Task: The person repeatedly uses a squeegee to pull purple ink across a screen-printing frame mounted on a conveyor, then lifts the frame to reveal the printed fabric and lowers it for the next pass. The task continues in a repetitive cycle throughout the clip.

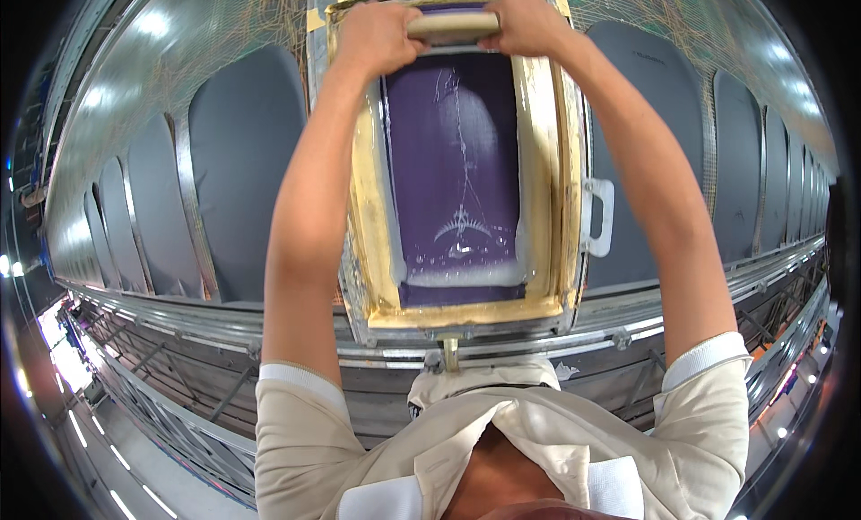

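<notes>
My left hand (377,38) and my right hand (527,25) are both closed on the light, rounded handle of a squeegee (453,25), one at each end. The squeegee lies across the far end of a screen printing frame (384,316), its blade mostly hidden by the handle and my fingers. Yellowish tape lines the frame's inner borders. Inside it, the purple mesh (421,143) carries a pale, crown-like design near its closer end, with thin whitish lines running up the middle. A band of pale, wet-looking ink (466,276) lies along the near edge.
Dark grey panels of fabric (247,170) lie in a row on a long printing table, to the left and right of the frame. A white handle (598,217) sticks out from the frame's right side. Metal rails (628,298) run along the table's near edge.
</notes>
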`<state>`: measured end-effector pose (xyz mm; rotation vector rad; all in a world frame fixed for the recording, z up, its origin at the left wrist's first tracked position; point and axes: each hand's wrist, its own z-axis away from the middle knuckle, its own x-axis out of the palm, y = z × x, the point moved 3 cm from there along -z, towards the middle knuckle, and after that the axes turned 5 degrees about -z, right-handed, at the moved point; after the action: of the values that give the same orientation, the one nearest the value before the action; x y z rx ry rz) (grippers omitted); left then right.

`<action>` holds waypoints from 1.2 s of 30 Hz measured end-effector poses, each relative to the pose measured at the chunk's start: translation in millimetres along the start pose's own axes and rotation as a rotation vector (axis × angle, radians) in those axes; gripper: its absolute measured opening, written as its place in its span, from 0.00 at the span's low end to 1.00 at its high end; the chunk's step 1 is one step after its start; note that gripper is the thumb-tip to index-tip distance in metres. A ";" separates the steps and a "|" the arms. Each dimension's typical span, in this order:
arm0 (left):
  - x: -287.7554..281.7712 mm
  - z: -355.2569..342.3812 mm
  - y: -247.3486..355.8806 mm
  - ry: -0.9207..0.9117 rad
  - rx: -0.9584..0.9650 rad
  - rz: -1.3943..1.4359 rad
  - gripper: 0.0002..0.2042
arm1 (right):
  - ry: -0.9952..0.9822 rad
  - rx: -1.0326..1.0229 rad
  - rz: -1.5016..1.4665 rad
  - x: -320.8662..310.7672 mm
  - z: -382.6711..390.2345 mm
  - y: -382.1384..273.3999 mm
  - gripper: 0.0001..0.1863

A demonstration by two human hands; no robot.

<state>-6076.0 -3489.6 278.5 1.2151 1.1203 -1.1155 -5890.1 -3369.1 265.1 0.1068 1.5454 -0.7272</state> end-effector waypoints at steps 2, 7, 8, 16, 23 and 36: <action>0.7 45.6 25.1 -0.031 -0.050 0.037 0.13 | -0.040 0.030 0.002 7.4 44.6 -25.6 0.17; 7.7 178.8 96.4 0.036 -0.007 0.121 0.06 | -0.085 0.069 -0.065 44.9 170.2 -89.5 0.14; 14.1 206.0 108.7 0.071 0.004 0.147 0.06 | -0.102 0.076 -0.084 50.3 195.9 -104.4 0.14; 32.4 324.2 169.5 0.108 0.068 0.080 0.14 | -0.103 0.065 -0.316 62.8 310.5 -160.1 0.19; 20.7 332.6 174.1 0.064 0.095 -0.017 0.15 | 0.599 0.703 -0.273 50.6 289.9 -11.5 0.18; -8.8 384.2 119.5 0.161 -0.025 0.096 0.16 | 0.676 0.640 -0.564 22.5 259.8 -98.8 0.14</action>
<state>-5946.3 -3869.0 312.5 1.3433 1.1802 -0.9418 -5716.6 -3584.9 298.5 0.4380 1.9394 -1.7578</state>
